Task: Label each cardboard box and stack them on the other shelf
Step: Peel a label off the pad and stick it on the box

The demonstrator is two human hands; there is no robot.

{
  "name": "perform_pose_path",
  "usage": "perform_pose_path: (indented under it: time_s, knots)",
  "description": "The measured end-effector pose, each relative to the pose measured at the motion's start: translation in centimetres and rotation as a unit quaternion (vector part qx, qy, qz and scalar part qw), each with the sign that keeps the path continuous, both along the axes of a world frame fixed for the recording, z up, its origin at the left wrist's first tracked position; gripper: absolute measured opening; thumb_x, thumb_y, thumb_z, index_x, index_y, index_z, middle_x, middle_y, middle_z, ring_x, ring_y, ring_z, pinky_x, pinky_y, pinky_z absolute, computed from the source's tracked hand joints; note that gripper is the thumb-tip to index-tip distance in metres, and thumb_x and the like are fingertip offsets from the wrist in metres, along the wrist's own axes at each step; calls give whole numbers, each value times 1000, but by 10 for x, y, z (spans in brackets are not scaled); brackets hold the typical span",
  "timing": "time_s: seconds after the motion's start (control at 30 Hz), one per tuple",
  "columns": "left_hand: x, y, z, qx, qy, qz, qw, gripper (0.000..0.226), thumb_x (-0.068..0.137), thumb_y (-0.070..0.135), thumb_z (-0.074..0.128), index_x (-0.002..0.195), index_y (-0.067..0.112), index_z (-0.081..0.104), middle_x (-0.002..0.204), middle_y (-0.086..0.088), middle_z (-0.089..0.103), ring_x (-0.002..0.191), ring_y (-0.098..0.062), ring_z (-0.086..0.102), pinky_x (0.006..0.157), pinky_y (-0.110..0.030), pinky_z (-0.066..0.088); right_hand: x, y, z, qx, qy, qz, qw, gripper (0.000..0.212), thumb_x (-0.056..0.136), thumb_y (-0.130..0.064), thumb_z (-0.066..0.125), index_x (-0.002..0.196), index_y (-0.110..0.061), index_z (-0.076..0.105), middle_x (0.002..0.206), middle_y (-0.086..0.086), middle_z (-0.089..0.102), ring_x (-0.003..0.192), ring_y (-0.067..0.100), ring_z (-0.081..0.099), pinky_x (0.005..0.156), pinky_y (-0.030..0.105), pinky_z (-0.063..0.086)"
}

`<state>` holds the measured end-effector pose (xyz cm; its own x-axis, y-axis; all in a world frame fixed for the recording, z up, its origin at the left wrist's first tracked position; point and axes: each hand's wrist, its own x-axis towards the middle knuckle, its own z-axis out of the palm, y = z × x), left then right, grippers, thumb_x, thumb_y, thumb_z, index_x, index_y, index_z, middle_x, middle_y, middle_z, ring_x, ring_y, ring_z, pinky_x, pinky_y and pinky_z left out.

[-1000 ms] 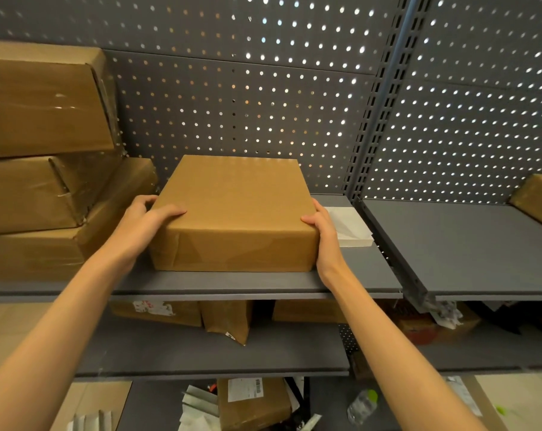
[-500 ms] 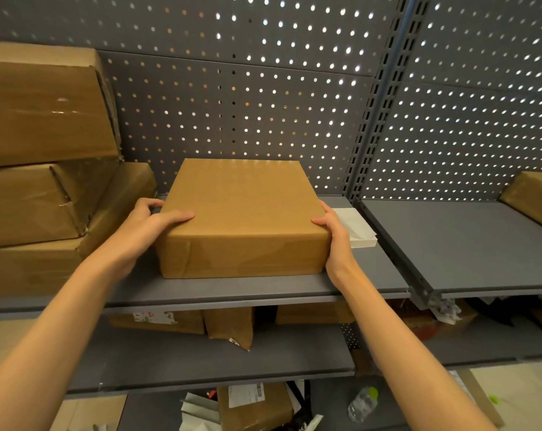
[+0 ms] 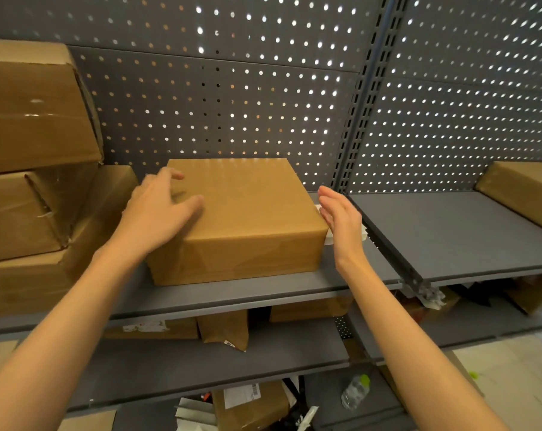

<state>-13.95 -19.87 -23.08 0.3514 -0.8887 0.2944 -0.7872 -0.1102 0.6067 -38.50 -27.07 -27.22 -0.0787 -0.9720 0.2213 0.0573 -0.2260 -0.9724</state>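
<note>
Cardboard box (image 3: 241, 219) sits mid-shelf (image 3: 263, 290); we've just let go of its sides. Left hand (image 3: 161, 213) rests loose on its 9 o'clock top corner, right hand (image 3: 341, 219) flat, just off its 3 o'clock side. No label visible, so that's next; other shelf (image 3: 450, 234) at 3 o'clock.

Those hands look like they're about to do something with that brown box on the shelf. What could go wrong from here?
The left hand rests open on the box and the right hand hovers open beside it, so neither grips it; a one-sided pull could tip it off the shelf. The white label stack sits tucked against the box's right side and could get knocked. The leaning stack of boxes to the left might shift if bumped.
</note>
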Motion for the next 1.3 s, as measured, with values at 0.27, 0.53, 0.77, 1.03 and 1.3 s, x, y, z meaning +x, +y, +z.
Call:
perform_pose_path:
  time_s: [0.27, 0.53, 0.77, 1.03, 1.3]
  knots:
    - [-53, -32, 15, -43, -70, -98, 992, 40, 88, 36, 57, 124, 20, 51, 126, -7, 53, 119, -27, 47, 96, -39, 39, -50, -21, -12, -46, 247, -90, 964, 33, 84, -9, 63, 116, -15, 63, 118, 3, 61, 108, 14, 55, 90, 24, 44]
    - [-112, -61, 17, -33, -87, -179, 979, 36, 90, 30, 57, 122, 17, 54, 127, -4, 55, 118, -23, 48, 94, -34, 38, -76, -47, -30, -61, 433, 2, 899, 27, 83, -25, 67, 108, -16, 68, 128, 2, 56, 122, 19, 44, 98, 29, 32]
    - [-150, -90, 17, 33, -82, -207, 974, 43, 89, 26, 60, 129, 16, 50, 131, -5, 54, 116, -20, 51, 91, -30, 40, -89, -72, -8, -58, 361, 100, 925, 12, 88, -24, 61, 86, -15, 70, 88, -10, 68, 85, -1, 57, 77, 23, 39]
    - [-171, -114, 19, 127, -37, -216, 967, 53, 85, 20, 64, 132, 17, 41, 127, -3, 55, 108, -20, 56, 90, -35, 48, -100, -99, 50, -182, 257, 112, 942, 9, 82, -17, 63, 77, -11, 67, 83, 5, 65, 84, 23, 57, 79, 37, 46]
    - [-173, -120, 25, 49, 176, -203, 962, 14, 93, 10, 54, 98, -3, 59, 88, -12, 66, 69, -9, 63, 63, -17, 51, -96, -112, 80, -211, 160, 78, 961, 11, 82, -21, 67, 93, -20, 66, 97, -8, 65, 90, 3, 57, 81, 16, 44]
